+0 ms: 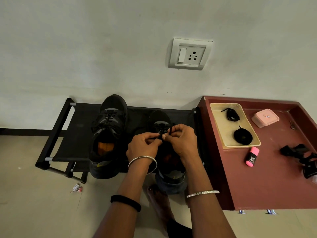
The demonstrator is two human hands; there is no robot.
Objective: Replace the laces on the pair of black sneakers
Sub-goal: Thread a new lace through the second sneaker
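Observation:
Two black sneakers stand on a low black rack (pixel 72 134). The left sneaker (pixel 108 133) is laced and shows an orange insole. Over the right sneaker (pixel 160 122) both my hands work on its black lace (pixel 170 130). My left hand (pixel 144 146) pinches a lace part near the eyelets. My right hand (pixel 181 140) pinches a lace end that sticks up between its fingers. Most of the right sneaker's throat is hidden by my hands. Two more black laces, one loose bundle (pixel 231 115) and one coil (pixel 242 136), lie in a beige tray (pixel 221 127).
The tray sits on a maroon table (pixel 267 186) at the right, with a pink box (pixel 265 117), a pink highlighter (pixel 252 156) and a black gadget (pixel 300 155). A wall with a socket (pixel 190 54) stands behind. A scrap of wrapper (pixel 76 188) lies on the floor.

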